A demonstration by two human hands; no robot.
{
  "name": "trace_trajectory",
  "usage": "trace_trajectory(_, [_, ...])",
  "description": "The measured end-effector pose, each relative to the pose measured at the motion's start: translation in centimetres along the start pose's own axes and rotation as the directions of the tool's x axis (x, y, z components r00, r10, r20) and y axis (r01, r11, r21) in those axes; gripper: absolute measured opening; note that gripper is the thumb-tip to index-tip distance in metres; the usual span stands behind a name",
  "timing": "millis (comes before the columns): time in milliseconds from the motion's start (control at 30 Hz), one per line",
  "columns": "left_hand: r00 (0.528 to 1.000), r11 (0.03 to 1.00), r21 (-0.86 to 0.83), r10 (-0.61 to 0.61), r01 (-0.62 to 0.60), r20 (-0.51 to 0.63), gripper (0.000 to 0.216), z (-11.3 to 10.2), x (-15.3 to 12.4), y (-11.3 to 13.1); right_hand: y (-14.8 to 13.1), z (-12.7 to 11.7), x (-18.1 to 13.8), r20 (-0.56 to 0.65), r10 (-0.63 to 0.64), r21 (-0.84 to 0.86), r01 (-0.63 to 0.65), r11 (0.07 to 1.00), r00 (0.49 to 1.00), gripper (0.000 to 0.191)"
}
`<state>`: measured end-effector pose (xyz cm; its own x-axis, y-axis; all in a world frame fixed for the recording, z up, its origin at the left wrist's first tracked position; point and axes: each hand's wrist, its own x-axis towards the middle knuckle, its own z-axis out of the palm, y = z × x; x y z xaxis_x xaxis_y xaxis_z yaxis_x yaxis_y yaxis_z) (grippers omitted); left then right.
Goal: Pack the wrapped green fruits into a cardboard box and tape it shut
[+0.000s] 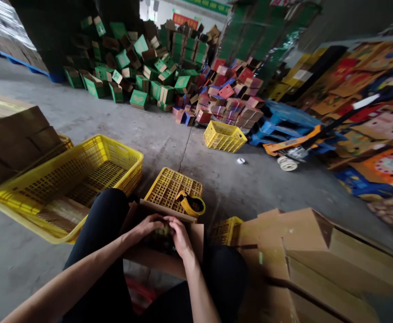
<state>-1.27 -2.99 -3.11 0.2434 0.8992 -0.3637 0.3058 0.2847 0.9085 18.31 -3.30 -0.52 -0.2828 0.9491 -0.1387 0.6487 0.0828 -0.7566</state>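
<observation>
A small open cardboard box [139, 215] rests between my knees. Both hands reach into it. My left hand [147, 226] curls its fingers over something dark and yellowish inside the box. My right hand [180, 235] presses on the same spot, fingers bent, touching the left fingertips. What lies under the fingers is too dark to name. A yellow tape dispenser [192, 204] sits on an upturned yellow crate [169, 186] just beyond the box.
A large yellow basket [81, 179] stands at the left, with brown cartons [14, 134] behind it. Flattened cardboard boxes [317, 260] lie at the right. Farther off are another yellow crate [223, 136], a blue pallet jack [290, 134], and heaps of green boxes [142, 58] and red boxes [226, 94].
</observation>
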Motion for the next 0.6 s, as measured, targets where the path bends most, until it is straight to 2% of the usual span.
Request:
trace_trajectory(100, [0.992, 0.997, 0.056, -0.045, 0.052, -0.117, 0.041, -1.0, 1.1, -0.8, 0.2, 0.0, 0.5, 0.055, -0.019, 0.152, 0.011, 0.988, 0.998, 0.042])
trace_trajectory(167, [0.986, 0.993, 0.107, -0.031, 0.049, -0.162, 0.037, -1.4, 1.4, -1.5, 0.4, 0.4, 1.0, 0.058, -0.024, 0.169, 0.014, 0.985, 0.998, 0.039])
trace_trajectory(267, [0.971, 0.969, 0.24, 0.005, 0.054, -0.24, 0.035, -1.7, 1.4, -2.7, 0.4, 1.6, 1.6, 0.021, -0.082, 0.064, 0.08, 0.995, 0.996, 0.038])
trace_trajectory(367, [0.951, 0.927, 0.365, 0.038, 0.081, -0.307, 0.035, -1.8, 1.0, -3.5, 0.1, 2.9, 2.0, 0.027, -0.21, -0.019, 0.21, 0.977, 0.977, 0.051])
trace_trajectory(467, [0.942, 0.875, 0.469, 0.046, 0.123, -0.334, 0.038, -1.8, 0.4, -3.9, 0.0, 3.9, 2.2, 0.119, -0.299, -0.049, 0.306, 0.951, 0.947, 0.056])
trace_trajectory(600, [0.949, 0.802, 0.576, 0.034, 0.161, -0.313, 0.045, -1.8, -0.9, -4.0, -0.2, 4.9, 2.0, 0.241, -0.314, -0.107, 0.347, 0.932, 0.918, 0.054])
